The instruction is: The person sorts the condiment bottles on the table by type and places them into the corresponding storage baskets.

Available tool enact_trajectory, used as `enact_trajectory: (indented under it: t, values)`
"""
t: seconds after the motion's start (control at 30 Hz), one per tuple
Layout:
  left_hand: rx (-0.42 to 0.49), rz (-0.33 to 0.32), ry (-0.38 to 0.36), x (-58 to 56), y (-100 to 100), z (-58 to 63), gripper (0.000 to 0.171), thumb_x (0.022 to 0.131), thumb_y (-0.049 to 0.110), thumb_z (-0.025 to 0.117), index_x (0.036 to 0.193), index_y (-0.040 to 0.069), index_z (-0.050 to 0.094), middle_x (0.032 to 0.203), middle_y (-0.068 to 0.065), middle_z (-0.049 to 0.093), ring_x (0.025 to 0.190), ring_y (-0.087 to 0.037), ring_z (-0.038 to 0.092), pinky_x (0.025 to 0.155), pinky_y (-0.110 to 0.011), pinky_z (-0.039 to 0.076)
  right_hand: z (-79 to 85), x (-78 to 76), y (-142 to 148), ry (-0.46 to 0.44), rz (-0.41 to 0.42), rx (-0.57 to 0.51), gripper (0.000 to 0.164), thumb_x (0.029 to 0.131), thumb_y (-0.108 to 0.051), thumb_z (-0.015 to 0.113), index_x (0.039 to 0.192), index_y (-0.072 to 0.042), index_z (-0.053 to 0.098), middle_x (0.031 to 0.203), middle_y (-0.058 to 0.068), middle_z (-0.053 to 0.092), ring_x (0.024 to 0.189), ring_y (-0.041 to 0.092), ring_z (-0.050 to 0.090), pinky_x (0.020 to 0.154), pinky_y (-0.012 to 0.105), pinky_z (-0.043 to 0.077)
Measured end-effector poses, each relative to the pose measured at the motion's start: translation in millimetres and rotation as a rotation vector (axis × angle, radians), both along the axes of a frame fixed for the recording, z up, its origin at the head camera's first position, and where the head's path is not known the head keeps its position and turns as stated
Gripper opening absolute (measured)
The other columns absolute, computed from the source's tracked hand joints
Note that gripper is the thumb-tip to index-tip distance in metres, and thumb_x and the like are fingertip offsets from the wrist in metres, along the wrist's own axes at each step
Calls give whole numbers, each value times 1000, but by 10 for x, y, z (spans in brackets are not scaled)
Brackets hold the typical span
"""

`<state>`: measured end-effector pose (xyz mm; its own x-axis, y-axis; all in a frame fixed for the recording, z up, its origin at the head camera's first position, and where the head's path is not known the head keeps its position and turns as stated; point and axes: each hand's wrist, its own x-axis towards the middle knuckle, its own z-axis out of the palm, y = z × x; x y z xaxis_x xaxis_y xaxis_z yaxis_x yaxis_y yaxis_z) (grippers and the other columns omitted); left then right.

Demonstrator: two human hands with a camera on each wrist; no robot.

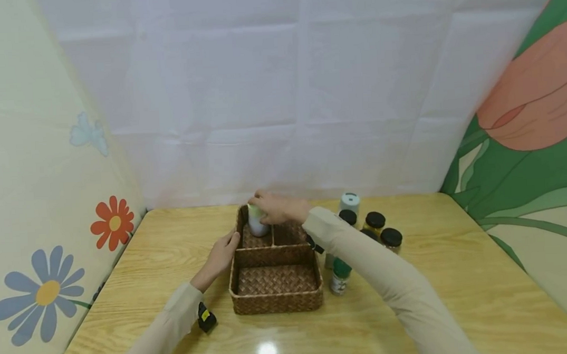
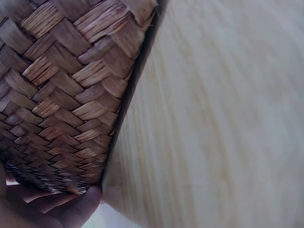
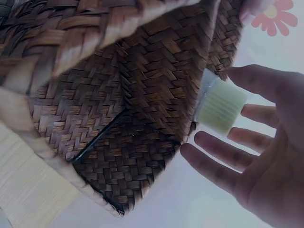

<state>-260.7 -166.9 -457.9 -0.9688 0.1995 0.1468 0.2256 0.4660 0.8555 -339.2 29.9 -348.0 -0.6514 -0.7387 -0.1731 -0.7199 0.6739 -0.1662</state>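
Note:
A brown woven basket point(image 1: 278, 303) with three compartments sits on the table. In its back left compartment is a whitish bottle point(image 1: 258, 226) with a pale green ribbed cap point(image 3: 221, 107). My right hand point(image 1: 280, 208) holds this bottle near the cap, thumb on one side and fingers on the other. In the right wrist view, the cap partly hides two fingers, and the outer ones stretch past it. My left hand point(image 1: 222, 253) grips the basket's left wall near the divider. The left wrist view shows its fingertips point(image 2: 90, 197) at the edge of the weave.
Right of the basket stand several jars with black lids point(image 1: 392, 238), a green-lidded jar point(image 1: 340, 277) and a pale-capped container point(image 1: 349, 201). My right forearm partly hides this group. A white sheet point(image 1: 280, 92) hangs behind the table, with patterned cloths on both sides.

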Motion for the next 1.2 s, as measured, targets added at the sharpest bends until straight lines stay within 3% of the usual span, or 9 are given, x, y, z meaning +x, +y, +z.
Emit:
enact_trajectory:
  t: [0.27, 1.2]
  values:
    - [-7, 8, -3, -12, 0, -2, 53, 110, 25, 34, 150, -11, 29, 151, -30, 33, 140, -44, 32, 113, -55, 28, 80, 37, 49, -72, -19, -6, 63, 103, -18, 57, 157, -8, 26, 158, 17, 23, 140, 28, 36, 108, 40, 40]
    - [-22, -8, -9, -12, -23, -1, 54, 111, 25, 32, 150, -12, 27, 152, -31, 30, 140, -44, 30, 114, -56, 27, 138, 34, 199, 65, 14, -74, 43, 102, -17, 58, 141, -4, 47, 138, 15, 45, 120, 24, 53, 97, 34, 48]
